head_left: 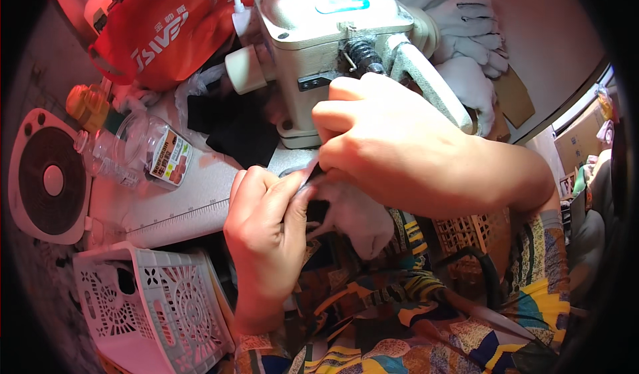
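Note:
Both my hands are in front of the head of a cream-coloured sewing machine (293, 61). My left hand (263, 224) pinches the edge of a soft white fabric piece (363, 221) between thumb and fingers. Against the machine's front, my right hand (373, 141) has its fingers bent and closed on the same edge, a little higher up. A thin dark and grey strip shows between the two hands. The rest of the white piece hangs below my right hand, over my lap. My right hand hides the machine's working point.
Black cloth (233, 124) lies left of the machine, near a clear plastic jar (150, 147) and a red bag (173, 31). A fan (52, 179) stands far left, a white plastic basket (180, 301) below the table's edge. White gloves (469, 27) are piled behind right.

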Demonstrator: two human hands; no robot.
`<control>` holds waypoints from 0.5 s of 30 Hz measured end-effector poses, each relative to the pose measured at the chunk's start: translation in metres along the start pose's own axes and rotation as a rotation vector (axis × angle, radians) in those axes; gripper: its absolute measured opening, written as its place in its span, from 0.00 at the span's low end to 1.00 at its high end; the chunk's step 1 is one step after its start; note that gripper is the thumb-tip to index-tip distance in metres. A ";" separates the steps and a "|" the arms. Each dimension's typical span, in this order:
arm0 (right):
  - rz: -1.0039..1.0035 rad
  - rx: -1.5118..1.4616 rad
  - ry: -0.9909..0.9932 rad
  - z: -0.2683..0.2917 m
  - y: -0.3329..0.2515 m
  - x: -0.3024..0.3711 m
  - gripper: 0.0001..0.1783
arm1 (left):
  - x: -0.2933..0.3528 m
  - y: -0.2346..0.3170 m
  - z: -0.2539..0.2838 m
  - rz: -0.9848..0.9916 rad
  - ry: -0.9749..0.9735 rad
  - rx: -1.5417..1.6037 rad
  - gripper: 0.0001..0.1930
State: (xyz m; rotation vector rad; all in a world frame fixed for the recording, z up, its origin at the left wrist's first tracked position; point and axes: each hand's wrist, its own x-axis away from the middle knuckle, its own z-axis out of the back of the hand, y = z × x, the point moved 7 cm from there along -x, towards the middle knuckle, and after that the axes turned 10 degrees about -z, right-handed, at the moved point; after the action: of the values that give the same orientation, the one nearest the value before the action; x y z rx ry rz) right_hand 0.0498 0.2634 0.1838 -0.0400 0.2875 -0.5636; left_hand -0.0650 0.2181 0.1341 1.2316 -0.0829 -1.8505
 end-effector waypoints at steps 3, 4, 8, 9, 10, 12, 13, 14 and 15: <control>0.022 -0.053 0.023 -0.003 0.001 -0.002 0.09 | -0.002 0.001 -0.002 -0.013 -0.005 0.020 0.12; 0.035 -0.068 0.026 -0.003 0.001 -0.003 0.08 | -0.003 0.002 -0.003 -0.016 -0.012 0.029 0.12; 0.039 -0.085 0.080 0.004 0.002 -0.006 0.05 | -0.007 -0.001 -0.004 -0.021 0.039 0.106 0.11; 0.036 -0.072 0.071 0.002 0.002 -0.006 0.05 | -0.007 -0.002 -0.005 -0.030 0.057 0.112 0.12; 0.032 -0.059 0.061 0.001 0.002 -0.006 0.05 | -0.006 -0.004 -0.006 -0.039 0.075 0.118 0.12; 0.063 0.012 0.013 0.000 0.004 -0.003 0.05 | -0.004 -0.006 -0.007 -0.046 0.072 0.103 0.12; 0.075 0.047 -0.011 -0.001 0.006 -0.001 0.05 | -0.003 -0.007 -0.008 -0.050 0.069 0.098 0.13; 0.080 0.050 -0.012 0.000 0.007 -0.001 0.05 | -0.003 -0.008 -0.009 -0.055 0.076 0.102 0.13; 0.087 0.049 -0.010 0.000 0.008 -0.001 0.05 | -0.003 -0.009 -0.009 -0.060 0.081 0.102 0.13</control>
State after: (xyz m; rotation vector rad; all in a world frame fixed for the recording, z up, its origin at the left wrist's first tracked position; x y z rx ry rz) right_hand 0.0530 0.2709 0.1834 0.0174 0.2642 -0.4837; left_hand -0.0632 0.2288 0.1271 1.3914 -0.0980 -1.8648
